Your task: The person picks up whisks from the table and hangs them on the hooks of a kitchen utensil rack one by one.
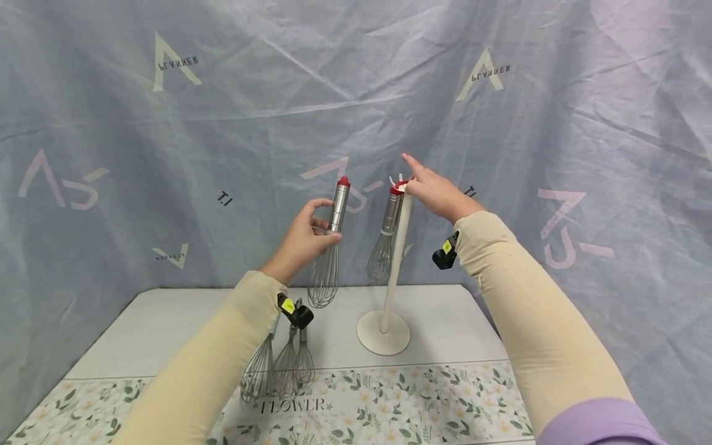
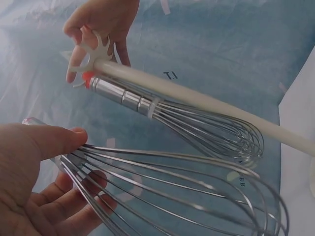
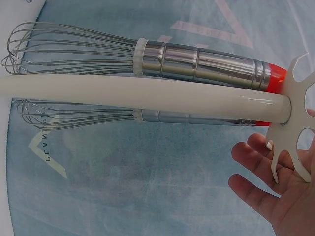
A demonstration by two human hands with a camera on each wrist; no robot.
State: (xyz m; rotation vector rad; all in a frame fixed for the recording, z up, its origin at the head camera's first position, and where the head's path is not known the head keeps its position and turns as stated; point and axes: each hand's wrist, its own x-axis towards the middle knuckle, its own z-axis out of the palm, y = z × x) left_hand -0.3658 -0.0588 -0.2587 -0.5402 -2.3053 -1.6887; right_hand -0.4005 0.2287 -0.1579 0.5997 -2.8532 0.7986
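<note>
My left hand point(image 1: 311, 232) grips a steel-handled whisk point(image 1: 340, 207) with a red end cap, upright in the air left of a white hook stand point(image 1: 396, 266). In the left wrist view, thumb and fingers close around the whisk near the base of its wires point(image 2: 197, 184). My right hand point(image 1: 436, 191) is at the stand's top, fingers extended and spread about the hooks point(image 3: 295, 123). A hanging whisk point(image 1: 389, 216) has its red end at the hooks. The right wrist view shows two whisks along the pole, one point(image 3: 197, 61) in front and another point(image 3: 172, 117) partly hidden behind it.
Several whisks point(image 1: 286, 364) lie on the table under my left forearm, their handles partly hidden. The stand's round base point(image 1: 384, 343) rests on the white table point(image 1: 445, 321). A flowered strip point(image 1: 434, 402) runs along the front, and a grey-blue curtain point(image 1: 267, 142) hangs behind.
</note>
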